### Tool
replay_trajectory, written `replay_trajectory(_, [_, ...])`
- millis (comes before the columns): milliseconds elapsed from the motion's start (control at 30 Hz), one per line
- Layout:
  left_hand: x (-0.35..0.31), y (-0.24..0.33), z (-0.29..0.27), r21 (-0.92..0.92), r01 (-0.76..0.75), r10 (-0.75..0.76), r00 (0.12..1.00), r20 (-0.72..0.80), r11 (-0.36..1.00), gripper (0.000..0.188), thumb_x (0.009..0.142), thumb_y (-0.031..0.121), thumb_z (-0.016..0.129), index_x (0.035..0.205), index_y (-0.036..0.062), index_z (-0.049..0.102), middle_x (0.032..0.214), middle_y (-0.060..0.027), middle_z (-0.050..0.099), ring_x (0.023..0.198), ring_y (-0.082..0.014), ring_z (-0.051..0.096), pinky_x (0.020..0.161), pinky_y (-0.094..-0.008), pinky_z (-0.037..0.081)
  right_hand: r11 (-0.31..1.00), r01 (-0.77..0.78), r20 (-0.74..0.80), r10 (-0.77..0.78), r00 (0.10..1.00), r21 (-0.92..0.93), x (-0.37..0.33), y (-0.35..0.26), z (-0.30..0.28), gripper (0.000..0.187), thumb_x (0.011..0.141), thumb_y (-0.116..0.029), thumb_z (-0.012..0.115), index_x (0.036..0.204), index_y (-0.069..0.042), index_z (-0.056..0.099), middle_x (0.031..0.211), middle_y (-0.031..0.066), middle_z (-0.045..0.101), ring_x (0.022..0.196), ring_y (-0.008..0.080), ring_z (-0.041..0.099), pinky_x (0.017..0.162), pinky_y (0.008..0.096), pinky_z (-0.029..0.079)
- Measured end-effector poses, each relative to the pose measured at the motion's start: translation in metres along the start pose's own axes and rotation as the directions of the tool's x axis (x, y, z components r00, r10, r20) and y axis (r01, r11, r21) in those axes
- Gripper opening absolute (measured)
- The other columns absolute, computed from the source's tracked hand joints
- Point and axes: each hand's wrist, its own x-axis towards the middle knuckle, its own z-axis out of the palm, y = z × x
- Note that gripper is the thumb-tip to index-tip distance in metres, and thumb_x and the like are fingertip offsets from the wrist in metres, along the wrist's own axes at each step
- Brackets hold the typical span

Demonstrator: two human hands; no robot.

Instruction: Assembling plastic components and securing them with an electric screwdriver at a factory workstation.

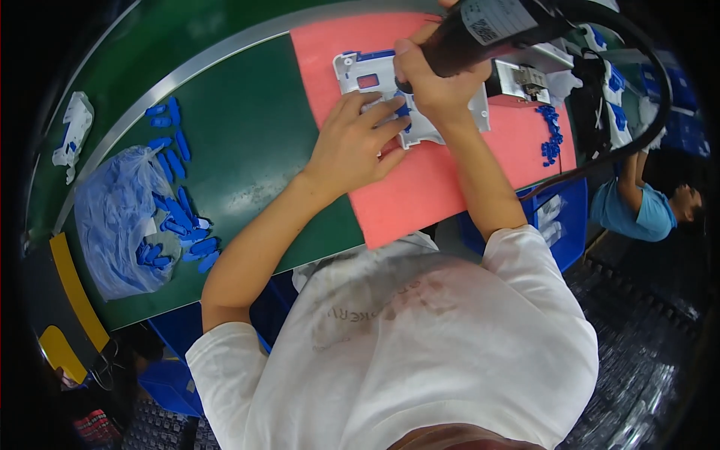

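Lying at far left was a white shell (73, 135); next to it, long blue pieces (176, 217) spilled from a plastic bag (116, 221), seemingly unused. The left hand (354, 139), fingers spread, gripped nothing but rested on a white housing (384, 73) on the pink mat (409, 195). A blue strip (375, 55) already sat along its far edge, so the work looked partly done. The right hand (444, 88) was wrapped around a black power tool (484, 37); whether its tip touched the housing, I couldn't tell. Rightward were a metal fixture (516, 81), small blue bits (553, 135) and an arching cable (666, 90), possibly in the way.
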Motion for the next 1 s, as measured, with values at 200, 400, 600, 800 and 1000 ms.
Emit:
replay_trajectory(200, [0.003,-0.001,0.002,0.007,-0.017,0.017,1.0,-0.013,1.0,0.036,0.069,0.024,0.077,0.101,0.0097,0.071,0.125,-0.0067,0.061,0.111,-0.0311,0.054,0.096,-0.0445,0.045,0.963,0.251,-0.391,-0.193,0.9,0.101,0.038,-0.037,-0.098,0.019,0.086,0.0,0.055,0.105,0.0,0.052,0.053,0.0097,0.051,0.041,0.0181,0.048,0.049,0.0334,0.049])
replay_trajectory(400, [-0.003,0.0,-0.002,0.067,-0.03,0.031,0.999,-0.017,0.997,0.041,0.068,0.023,0.079,0.105,0.01,0.072,0.126,-0.0064,0.062,0.113,-0.0316,0.054,0.095,-0.0445,0.045,0.974,0.195,-0.403,-0.224,0.887,-0.112,0.048,-0.041,-0.16,0.067,0.081,0.008,0.058,0.138,0.001,0.024,0.055,0.0085,0.053,0.044,0.0183,0.051,0.048,0.0375,0.048])
replay_trajectory(600, [0.001,0.004,-0.003,0.069,-0.033,0.033,0.999,-0.007,0.997,0.04,0.068,0.024,0.079,0.105,0.0096,0.073,0.127,-0.0061,0.062,0.114,-0.0315,0.054,0.095,-0.0441,0.045,0.952,0.136,-0.257,-0.208,0.944,-0.274,0.046,-0.027,-0.165,0.057,0.08,0.012,0.059,0.132,0.006,0.037,0.061,0.0067,0.059,0.048,0.0142,0.056,0.053,0.0281,0.049])
replay_trajectory(800, [-0.001,0.0,-0.001,0.063,-0.03,0.031,0.999,-0.021,0.998,0.039,0.069,0.025,0.079,0.105,0.0103,0.073,0.125,-0.0052,0.062,0.113,-0.0309,0.055,0.094,-0.0437,0.045,0.993,0.102,-0.276,-0.116,0.954,-0.066,0.028,-0.043,-0.148,0.01,0.083,0.007,0.063,0.079,0.001,0.057,0.056,0.0049,0.057,0.047,0.0125,0.056,0.048,0.0262,0.046])
replay_trajectory(1000, [0.0,-0.001,0.0,0.043,-0.045,0.048,0.997,-0.064,0.998,0.037,0.068,0.026,0.079,0.101,0.0098,0.072,0.123,-0.0039,0.063,0.11,-0.0291,0.055,0.091,-0.0427,0.046,0.973,0.15,-0.083,-0.137,0.987,0.178,0.012,-0.047,-0.054,0.072,0.083,0.01,0.054,0.144,-0.002,0.019,0.064,0.0083,0.054,0.046,0.0162,0.052,0.047,0.0324,0.047])
